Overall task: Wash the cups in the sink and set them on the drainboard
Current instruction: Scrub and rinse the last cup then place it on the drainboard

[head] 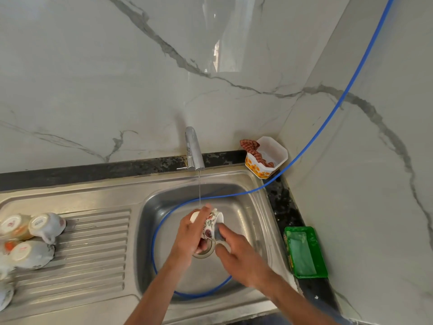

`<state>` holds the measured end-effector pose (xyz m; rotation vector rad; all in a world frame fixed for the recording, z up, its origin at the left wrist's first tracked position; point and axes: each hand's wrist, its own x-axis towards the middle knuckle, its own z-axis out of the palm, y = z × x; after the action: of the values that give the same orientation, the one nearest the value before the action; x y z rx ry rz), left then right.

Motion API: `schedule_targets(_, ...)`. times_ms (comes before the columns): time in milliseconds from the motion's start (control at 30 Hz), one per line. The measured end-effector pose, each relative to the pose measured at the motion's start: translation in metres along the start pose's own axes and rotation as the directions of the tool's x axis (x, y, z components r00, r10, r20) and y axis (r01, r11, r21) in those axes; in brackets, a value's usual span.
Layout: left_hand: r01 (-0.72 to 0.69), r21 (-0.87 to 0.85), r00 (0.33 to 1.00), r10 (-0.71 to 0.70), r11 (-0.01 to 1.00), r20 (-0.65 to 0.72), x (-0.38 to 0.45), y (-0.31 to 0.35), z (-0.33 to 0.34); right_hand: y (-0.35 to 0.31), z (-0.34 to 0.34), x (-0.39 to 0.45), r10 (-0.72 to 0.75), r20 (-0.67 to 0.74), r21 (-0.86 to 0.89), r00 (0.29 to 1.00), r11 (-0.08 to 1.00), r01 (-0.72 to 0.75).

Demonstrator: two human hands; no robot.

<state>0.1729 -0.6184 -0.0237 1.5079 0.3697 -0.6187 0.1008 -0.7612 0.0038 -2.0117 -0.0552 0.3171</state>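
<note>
The marble wall [93, 78] rose behind and to your right of the counter. Below it sat one steel sink unit: one basin [248, 221] on the right and one ribbed drainboard [93, 249] on the left. One blue hose [365, 66] ran down from the upper right corner, crossed the basin rim and looped once around the basin floor.

Your two hands met over the middle of the basin. Your left hand [189, 233] was wrapped around one flowered cup [209, 227], gripping it from the left side with the cup tilted on its side. Your right hand [236, 249] pressed against the cup's right side, fingers curled on something grey (a scrubber or a cup part; it could not be told which). A second pale rim [203, 253] showed just below the held cup, partly hidden by your fingers.

One chrome tap [193, 148] stood at the back edge, and one thin stream of water [199, 188] fell from it toward the held cup.

On the drainboard's left end lay at least four cups [30, 240], clustered and touching, bases turned toward you (some were cut off by the frame edge).

One green tray [307, 252] lay on the dark counter right of the basin. One white tub [269, 158] with orange flowers stood in the corner, holding one checked cloth [251, 147].
</note>
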Motion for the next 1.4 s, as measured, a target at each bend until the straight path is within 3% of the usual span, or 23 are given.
schedule_targets(33, 0.16, 0.011, 0.987, -0.161, 0.987, 0.027, 0.002, 0.006, -0.004, 0.009, -0.005, 0.001, -0.123, 0.112, -0.396, 0.986, 0.905, 0.158)
schedule_targets(67, 0.285, 0.042, 0.956, -0.288, 0.957, 0.059, 0.006, 0.009, -0.008, 0.018, -0.012, 0.003, -0.169, 0.236, -0.63, 0.957, 0.724, 0.283)
schedule_targets(100, 0.359, 0.07, 0.928, -0.364, 0.931, 0.083, 0.006, 0.013, -0.01, 0.028, -0.02, 0.007, -0.172, 0.307, -0.725, 0.936, 0.594, 0.348)
schedule_targets(133, 0.39, 0.081, 0.914, -0.396, 0.917, 0.091, 0.008, 0.015, -0.011, 0.034, -0.026, 0.01, -0.2, 0.324, -0.736, 0.925, 0.561, 0.379)
schedule_targets(167, 0.401, 0.082, 0.91, -0.407, 0.912, 0.077, 0.011, 0.014, -0.012, 0.037, -0.027, 0.011, -0.231, 0.301, -0.706, 0.925, 0.599, 0.379)
schedule_targets(200, 0.398, 0.063, 0.915, -0.401, 0.915, 0.04, 0.014, 0.015, -0.012, 0.038, -0.025, 0.011, -0.251, 0.208, -0.615, 0.945, 0.718, 0.326)
schedule_targets(267, 0.318, 0.115, 0.946, -0.306, 0.941, -0.111, 0.021, 0.008, -0.015, 0.031, -0.015, -0.001, -0.126, -0.183, -0.23, 0.975, 0.97, 0.082)
schedule_targets(333, 0.235, 0.282, 0.959, -0.175, 0.93, -0.222, 0.026, -0.001, -0.015, 0.015, -0.007, -0.01, -0.003, -0.483, -0.05, 0.876, 0.998, -0.024)
schedule_targets(400, 0.141, 0.407, 0.972, -0.047, 0.902, -0.232, 0.023, -0.008, -0.011, 0.005, 0.0, -0.006, -0.044, -0.561, -0.107, 0.827, 0.994, -0.02)
schedule_targets(533, -0.057, 0.435, 0.978, 0.137, 0.898, -0.155, 0.016, -0.008, 0.005, 0.013, 0.032, 0.02, -0.304, -0.337, -0.343, 0.891, 0.921, 0.185)
schedule_targets(667, -0.069, 0.411, 0.972, 0.154, 0.909, -0.179, 0.018, -0.001, 0.005, 0.046, 0.047, 0.011, -0.375, -0.165, -0.653, 0.912, 0.735, 0.184)
schedule_targets(767, -0.105, 0.443, 0.963, 0.203, 0.89, -0.179, 0.014, -0.003, 0.008, 0.039, 0.03, 0.023, -0.321, -0.12, -0.59, 0.94, 0.784, 0.193)
schedule_targets(867, -0.245, 0.559, 0.924, 0.365, 0.792, -0.112, 0.01, 0.001, 0.015, 0.026, 0.005, 0.055, -0.171, -0.07, -0.546, 0.983, 0.831, 0.106)
schedule_targets(967, -0.387, 0.756, 0.829, 0.558, 0.528, 0.034, 0.009, 0.009, 0.01, 0.01, -0.017, 0.076, -0.043, 0.028, -0.402, 0.999, 0.914, 0.051)
schedule_targets(1033, -0.416, 0.844, 0.8, 0.578, 0.34, 0.162, 0.012, 0.014, 0.003, 0.008, -0.029, 0.082, 0.01, 0.116, -0.268, 0.993, 0.963, 0.022)
schedule_targets(1100, -0.473, 0.795, 0.788, 0.586, 0.378, 0.19, 0.013, 0.022, -0.001, 0.013, -0.036, 0.086, 0.037, 0.11, -0.163, 0.993, 0.986, -0.019)
schedule_targets(1167, -0.478, 0.686, 0.791, 0.609, 0.549, 0.064, 0.016, 0.027, -0.002, 0.02, -0.031, 0.088, 0.086, 0.023, -0.081, 0.996, 0.993, -0.084)
schedule_targets(1200, -0.416, 0.649, 0.821, 0.569, 0.637, -0.033, 0.017, 0.024, -0.001, 0.024, -0.023, 0.087, 0.132, -0.045, 0.01, 0.99, 0.991, -0.132)
schedule_targets(1233, -0.299, 0.558, 0.895, 0.43, 0.774, -0.117, 0.018, 0.024, -0.001, 0.026, -0.016, 0.085, 0.189, -0.114, 0.147, 0.975, 0.974, -0.172)
schedule_targets(1267, -0.108, 0.373, 0.971, 0.178, 0.922, -0.161, 0.016, 0.023, 0.0, 0.028, -0.009, 0.083, 0.237, -0.166, 0.271, 0.957, 0.944, -0.187)
schedule_targets(1300, 0.114, 0.111, 0.988, -0.101, 0.987, -0.114, 0.014, 0.021, -0.001, 0.028, -0.005, 0.082, 0.266, -0.199, 0.361, 0.943, 0.915, -0.182)
schedule_targets(1333, 0.282, -0.092, 0.959, -0.284, 0.955, -0.014, 0.009, 0.016, -0.002, 0.029, -0.002, 0.079, 0.284, -0.197, 0.406, 0.939, 0.895, -0.185)
schedule_targets(1400, 0.38, -0.318, 0.925, -0.365, 0.869, 0.109, 0.002, 0.005, -0.004, 0.032, 0.0, 0.073, 0.297, -0.107, 0.457, 0.949, 0.862, -0.218)
